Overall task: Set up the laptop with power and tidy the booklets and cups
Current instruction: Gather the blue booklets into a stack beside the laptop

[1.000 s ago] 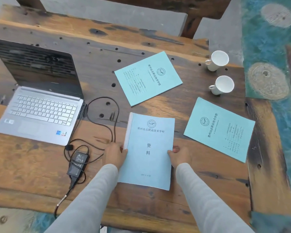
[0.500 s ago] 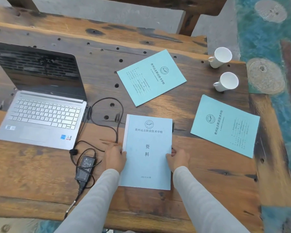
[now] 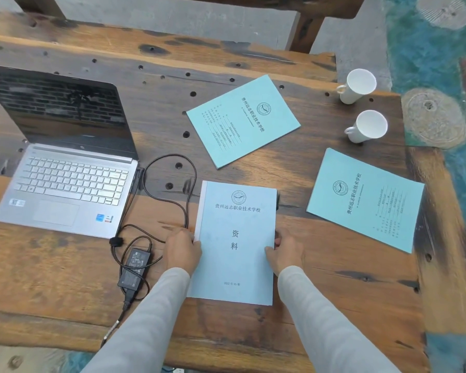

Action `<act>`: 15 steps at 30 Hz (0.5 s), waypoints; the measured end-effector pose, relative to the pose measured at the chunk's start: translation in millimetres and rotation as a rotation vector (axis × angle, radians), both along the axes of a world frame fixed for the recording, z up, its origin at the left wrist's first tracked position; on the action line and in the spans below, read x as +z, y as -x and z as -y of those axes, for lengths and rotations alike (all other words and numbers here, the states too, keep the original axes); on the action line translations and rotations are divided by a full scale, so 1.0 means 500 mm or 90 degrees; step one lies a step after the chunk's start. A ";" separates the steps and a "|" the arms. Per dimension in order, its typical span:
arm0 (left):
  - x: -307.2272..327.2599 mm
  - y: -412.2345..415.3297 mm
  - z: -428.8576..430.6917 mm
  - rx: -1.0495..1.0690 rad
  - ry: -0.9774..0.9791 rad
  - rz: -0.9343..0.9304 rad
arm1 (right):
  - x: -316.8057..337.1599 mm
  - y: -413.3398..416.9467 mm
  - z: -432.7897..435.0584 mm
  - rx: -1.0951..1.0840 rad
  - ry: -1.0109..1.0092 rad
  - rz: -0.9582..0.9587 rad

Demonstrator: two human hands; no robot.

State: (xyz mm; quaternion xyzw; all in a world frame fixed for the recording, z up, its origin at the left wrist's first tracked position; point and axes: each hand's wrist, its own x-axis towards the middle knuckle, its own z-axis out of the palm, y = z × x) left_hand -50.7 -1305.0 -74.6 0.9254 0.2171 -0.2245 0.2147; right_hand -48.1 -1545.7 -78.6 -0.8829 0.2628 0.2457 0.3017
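A thick light-blue booklet (image 3: pixel 236 238) lies upright in front of me on the wooden table (image 3: pixel 65 265). My left hand (image 3: pixel 182 250) grips its left edge and my right hand (image 3: pixel 284 251) grips its right edge. Two thinner teal booklets lie askew: one (image 3: pixel 242 119) beyond it, one (image 3: pixel 365 197) to the right. Two white cups (image 3: pixel 357 86) (image 3: pixel 367 126) lie on their sides at the far right. An open silver laptop (image 3: pixel 65 184) stands at the left, with a black cable (image 3: pixel 170 184) running from its right side to the power brick (image 3: pixel 135 267).
The table's right edge (image 3: pixel 441 238) is close to the right booklet and cups. Beyond it lies a teal patterned floor (image 3: pixel 441 49). A bench (image 3: pixel 172 20) stands behind the table. The power lead trails off the near edge.
The booklet has turned from a slight tilt to square with me, both hands staying on its sides. The view shifted slightly.
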 end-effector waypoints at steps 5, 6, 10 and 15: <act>0.032 -0.042 -0.002 -0.049 -0.037 -0.025 | 0.027 -0.029 0.001 0.007 -0.022 0.005; 0.043 -0.064 -0.004 -0.070 -0.037 -0.012 | 0.034 -0.042 0.001 -0.003 -0.025 0.022; 0.075 -0.191 -0.005 -0.151 -0.018 0.077 | 0.061 -0.126 -0.002 -0.074 -0.091 0.113; 0.101 -0.390 0.022 -0.242 -0.054 0.057 | 0.062 -0.271 -0.008 -0.120 -0.202 0.124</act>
